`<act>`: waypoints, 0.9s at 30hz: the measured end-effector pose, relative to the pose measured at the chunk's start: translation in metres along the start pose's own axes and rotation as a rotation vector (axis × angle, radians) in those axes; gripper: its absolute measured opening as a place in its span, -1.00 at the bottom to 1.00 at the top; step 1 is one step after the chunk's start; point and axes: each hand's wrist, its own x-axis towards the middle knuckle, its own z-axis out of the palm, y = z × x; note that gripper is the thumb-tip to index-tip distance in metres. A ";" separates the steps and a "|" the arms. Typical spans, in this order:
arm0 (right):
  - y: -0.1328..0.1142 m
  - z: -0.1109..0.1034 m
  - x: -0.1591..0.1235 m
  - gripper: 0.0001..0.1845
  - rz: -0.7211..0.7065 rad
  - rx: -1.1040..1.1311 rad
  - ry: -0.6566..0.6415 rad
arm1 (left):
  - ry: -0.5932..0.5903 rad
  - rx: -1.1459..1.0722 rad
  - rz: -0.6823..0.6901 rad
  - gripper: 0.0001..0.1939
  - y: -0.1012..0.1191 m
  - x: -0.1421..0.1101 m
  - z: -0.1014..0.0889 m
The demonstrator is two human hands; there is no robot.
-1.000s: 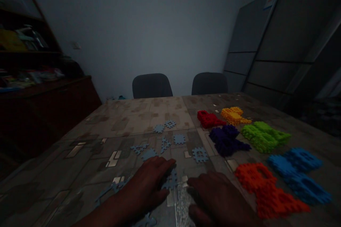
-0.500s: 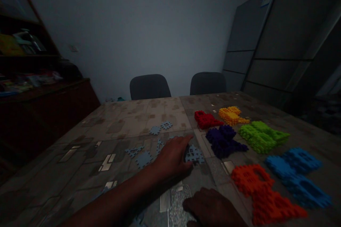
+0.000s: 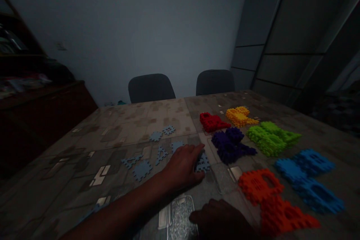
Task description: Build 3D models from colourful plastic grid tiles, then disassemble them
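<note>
My left hand reaches across the table over flat grey-blue toothed pieces. Its thumb and fingers are apart, on either side of a windowed piece that the palm partly covers. A square piece peeks out behind the knuckles. Left of the wrist lie a triangular frame, another triangle and a solid square. My right hand rests low, near the front, with the index finger stretched left and nothing visible in it. Its lower part is dark.
Built clusters of toothed pieces line the right side: red, yellow, purple, lime green, blue and orange. Two more grey-blue pieces lie farther back. Beyond the table stand two dark chairs.
The view has shifted slightly, so table items appear farther left and a little higher. My left hand has moved slightly right over the windowed piece. My right hand stays near the front.
</note>
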 end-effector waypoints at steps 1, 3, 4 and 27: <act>0.000 0.000 0.000 -0.86 0.002 0.002 -0.001 | -0.010 0.011 0.003 -0.16 0.000 -0.001 0.000; 0.001 0.000 -0.001 -0.79 0.003 0.020 -0.002 | -0.021 0.027 0.005 -0.17 0.000 -0.001 0.002; 0.002 0.000 -0.001 -0.77 0.000 0.033 -0.006 | -0.019 0.030 0.004 -0.19 -0.001 -0.001 0.003; 0.010 -0.012 0.007 -0.74 -0.015 0.062 -0.139 | 0.038 -0.049 0.039 -0.14 -0.012 0.014 -0.003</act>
